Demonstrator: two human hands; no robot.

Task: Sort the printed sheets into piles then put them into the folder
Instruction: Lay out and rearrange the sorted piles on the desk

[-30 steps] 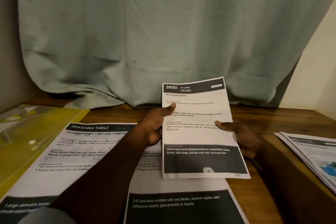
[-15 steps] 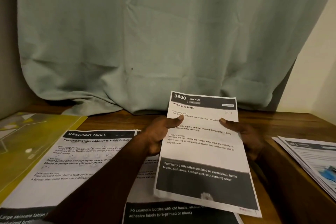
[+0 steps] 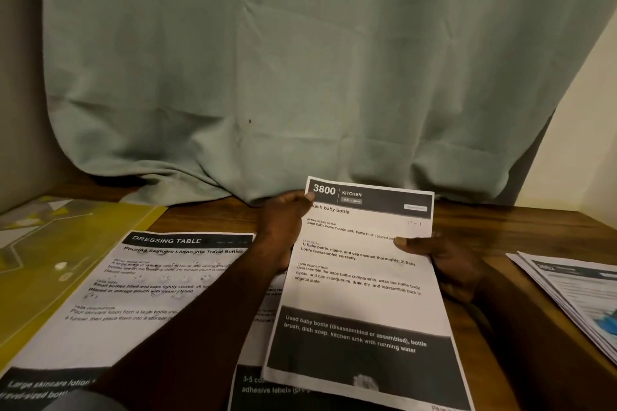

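While held up over the table (image 3: pixel 494 220), kitchen sheet (image 3: pixel 360 294): headed "3800 KITCHEN", tilted, lower part overlapping a dark-banded sheet (image 3: pixel 260 389) lying flat.
Left hand (image 3: pixel 283 220): pinching the top left corner, thumb on the printed face.
Right hand (image 3: pixel 447 264): gripping the right edge, thumb in front, fingers behind.
Dressing-table sheet (image 3: pixel 150 294): flat on the table, left of the held one.
Yellow folder (image 3: pixel 50 260): far left, along that sheet's left edge.
Stack of sheets (image 3: pixel 574 287): at the table's right side, apart from both hands.

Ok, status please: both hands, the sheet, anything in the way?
Left hand, right hand: both pinch white printed kitchen sheet. Yellow plastic folder lies at left. White dressing-table sheet under left forearm.
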